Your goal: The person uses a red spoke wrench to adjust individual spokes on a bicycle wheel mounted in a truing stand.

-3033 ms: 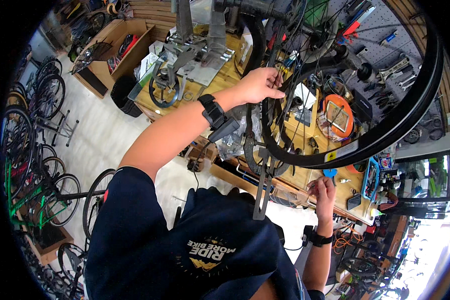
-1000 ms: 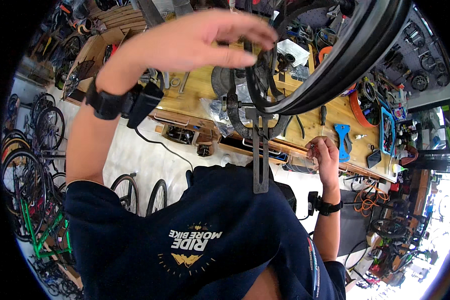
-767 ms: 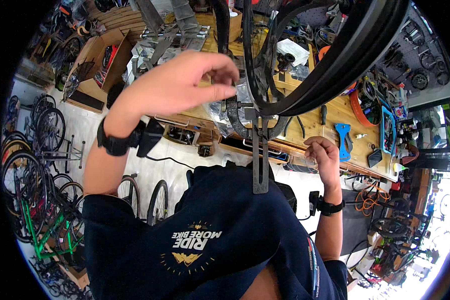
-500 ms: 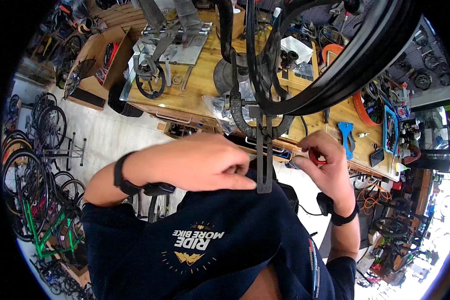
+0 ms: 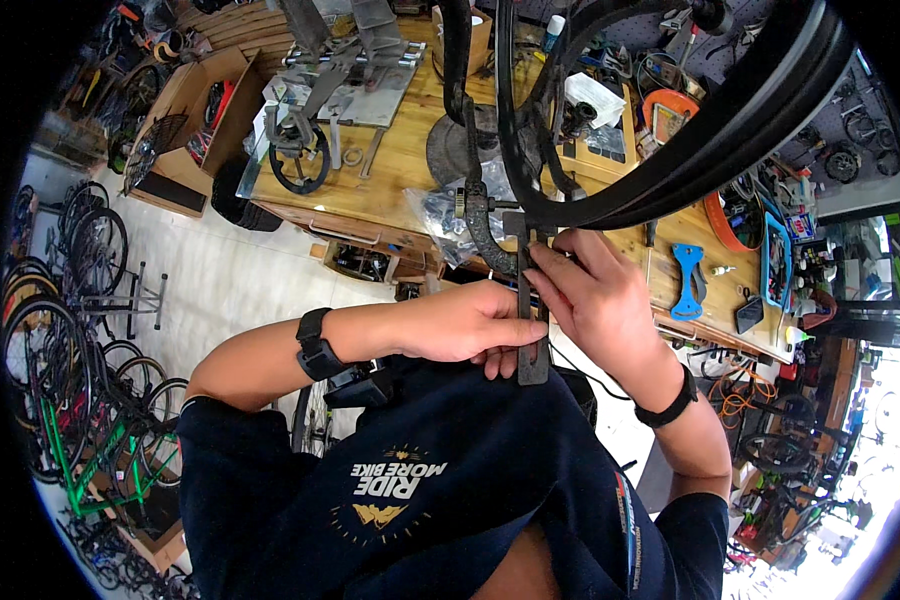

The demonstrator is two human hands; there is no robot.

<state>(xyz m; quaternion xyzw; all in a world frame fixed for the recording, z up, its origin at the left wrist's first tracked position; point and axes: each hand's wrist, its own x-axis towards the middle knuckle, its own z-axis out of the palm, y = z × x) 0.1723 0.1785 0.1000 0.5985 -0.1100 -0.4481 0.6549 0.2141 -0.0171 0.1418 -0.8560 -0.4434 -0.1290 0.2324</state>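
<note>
A dark flat bar with a long slot [image 5: 532, 372] hangs at the front of a wheel truing stand [image 5: 482, 215], just below a black bicycle wheel [image 5: 625, 205]. My left hand [image 5: 465, 325] is closed around the lower part of the bar, thumb across its front and fingertips showing below. Higher up, my right hand [image 5: 605, 295] pinches the bar's right side near its top, fingers bent. Whether anything small sits inside the right hand's grip is hidden.
The wooden workbench [image 5: 390, 180] carries a blue tool [image 5: 687, 282], a clear plastic bag [image 5: 440, 220] and an orange ring-shaped tray [image 5: 735, 225]. To the left are a cardboard box [image 5: 190, 150] and several parked bicycles [image 5: 80, 400]. An orange cable [image 5: 745, 400] lies at the right.
My right hand has moved left and up onto the bar; the red object in it before no longer shows. My left hand has shifted right and wrapped around the bar.
</note>
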